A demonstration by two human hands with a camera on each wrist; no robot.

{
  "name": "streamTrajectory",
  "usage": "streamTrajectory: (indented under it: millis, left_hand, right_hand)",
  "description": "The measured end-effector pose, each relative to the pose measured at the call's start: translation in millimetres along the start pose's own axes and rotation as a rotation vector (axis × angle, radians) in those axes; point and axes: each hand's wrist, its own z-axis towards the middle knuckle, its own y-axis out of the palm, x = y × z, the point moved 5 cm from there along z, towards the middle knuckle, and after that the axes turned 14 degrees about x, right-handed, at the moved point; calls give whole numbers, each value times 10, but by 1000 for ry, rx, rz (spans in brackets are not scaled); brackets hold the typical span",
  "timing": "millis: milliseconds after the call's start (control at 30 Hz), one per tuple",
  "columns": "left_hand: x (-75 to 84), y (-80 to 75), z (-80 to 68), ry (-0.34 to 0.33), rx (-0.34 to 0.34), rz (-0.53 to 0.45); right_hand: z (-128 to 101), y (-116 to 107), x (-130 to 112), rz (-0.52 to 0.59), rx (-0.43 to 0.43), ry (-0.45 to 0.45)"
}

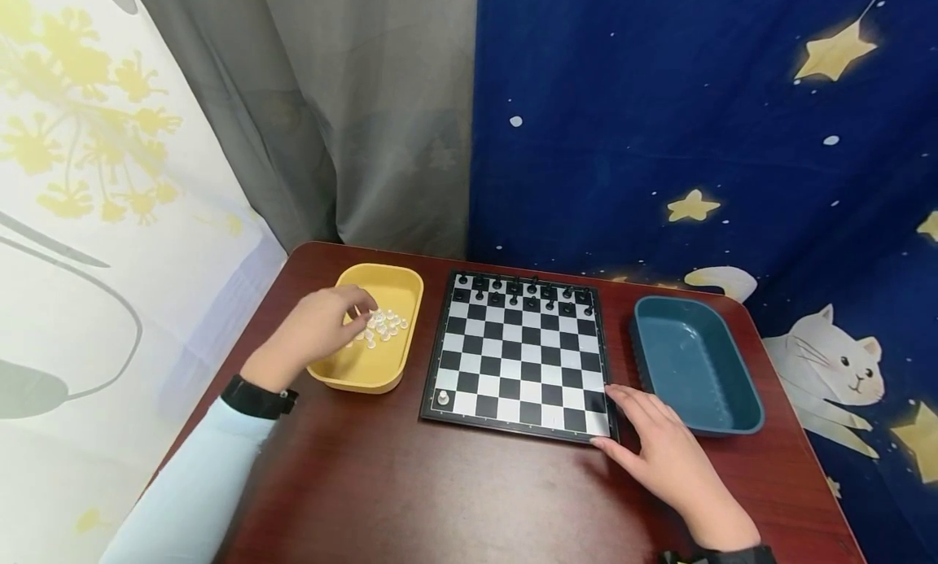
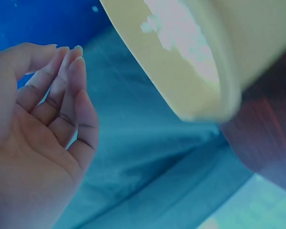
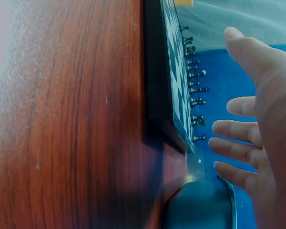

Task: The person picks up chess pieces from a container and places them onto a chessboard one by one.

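Yellow tray (image 1: 366,369) at the desk's (image 1: 381,491) left edge holds clear pieces (image 1: 381,326); left hand (image 1: 318,328) reaches in, fingers loosely curled. Right hand (image 1: 663,446), fingers spread, rests by the chessboard's (image 1: 520,360) near-right corner.

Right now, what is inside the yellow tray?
The yellow tray holds a small pile of white chess pieces toward its far end. The left hand reaches in over them and covers part of the pile, so any pieces beneath the fingers are hidden.
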Motion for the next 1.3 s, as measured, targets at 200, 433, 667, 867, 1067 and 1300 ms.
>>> streamTrajectory:
  millis: [200, 433, 667, 867, 1067, 1300]
  left_hand:
    - [-279, -24, 128, -55, -32, 43]
    - [-486, 113, 238, -70, -85, 96]
    - [-570, 217, 280, -60, -125, 117]
    - [-565, 264, 250, -80, -175, 104]
    - [-533, 280, 216, -82, -200, 91]
    - [-506, 314, 150, -96, -225, 110]
  right_hand:
    - [7, 2, -4, 6, 0, -6]
    - [6, 19, 0, 7, -13, 1]
    - [-1, 13, -5, 15, -20, 10]
    - [-4, 9, 3, 14, -27, 16]
    - [-8, 5, 9, 10, -30, 16]
    - [-7, -7, 11, 5, -47, 32]
